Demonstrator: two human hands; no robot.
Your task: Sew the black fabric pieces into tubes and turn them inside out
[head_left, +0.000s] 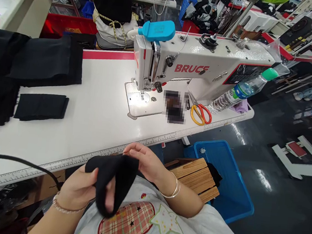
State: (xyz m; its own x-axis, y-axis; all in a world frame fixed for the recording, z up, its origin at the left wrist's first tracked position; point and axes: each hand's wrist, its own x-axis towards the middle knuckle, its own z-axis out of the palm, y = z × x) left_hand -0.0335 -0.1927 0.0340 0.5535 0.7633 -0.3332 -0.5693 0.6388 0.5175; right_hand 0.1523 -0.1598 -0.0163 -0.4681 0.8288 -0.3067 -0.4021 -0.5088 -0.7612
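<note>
In my left hand (80, 183) is a black fabric band (126, 177), folded into a loop. The thumb presses on its near side, and a finger shows through the opening. My right hand (147, 162) is at the band's upper right edge, its fingers stretched out and the cloth overlapping part of the palm. Both hands are over my lap, in front of the table edge. Beyond them stands a white sewing machine (191, 68) with its needle area lit. A small stack of folded black fabric (42, 107) lies to the left on the table (96, 122).
Orange-and-red-handled scissors (201, 114) and a water bottle (238, 92) are at the machine's right. Larger black fabric pieces (42, 60) cover the far left. A blue bin (232, 188) and wooden slats (197, 177) are at my right. Another person (109, 0) sits beyond the machine.
</note>
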